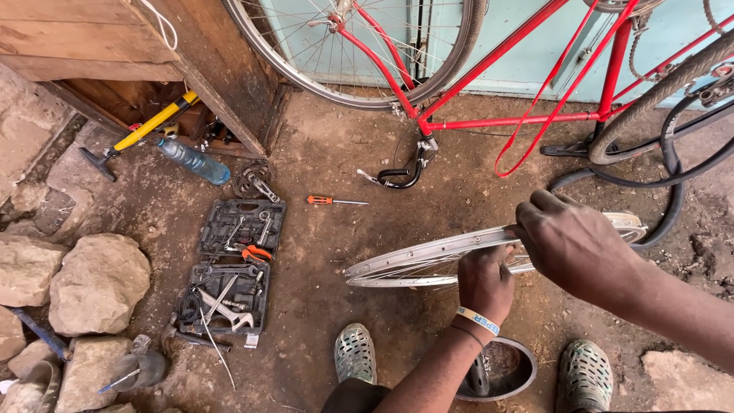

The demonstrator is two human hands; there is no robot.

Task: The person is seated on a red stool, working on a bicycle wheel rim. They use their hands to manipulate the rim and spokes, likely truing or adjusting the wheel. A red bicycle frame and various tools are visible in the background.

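A bare silver bicycle wheel rim [413, 258] with spokes is held level above the dirt floor in front of me. My left hand [485, 281], with a light band on the wrist, grips the near edge of the rim from below. My right hand [569, 241] closes over the rim's top edge a little further right. Under my hands a dark metal basin [511, 372] sits between my two feet in perforated clogs [355, 353].
An upside-down red bicycle [505, 115] stands behind, with a black inner tube [673, 180] on the right. An open black tool case [233, 264] lies left, an orange screwdriver [332, 201] on the dirt, a yellow pump [145, 130], a plastic bottle [195, 160], and large stones [95, 283].
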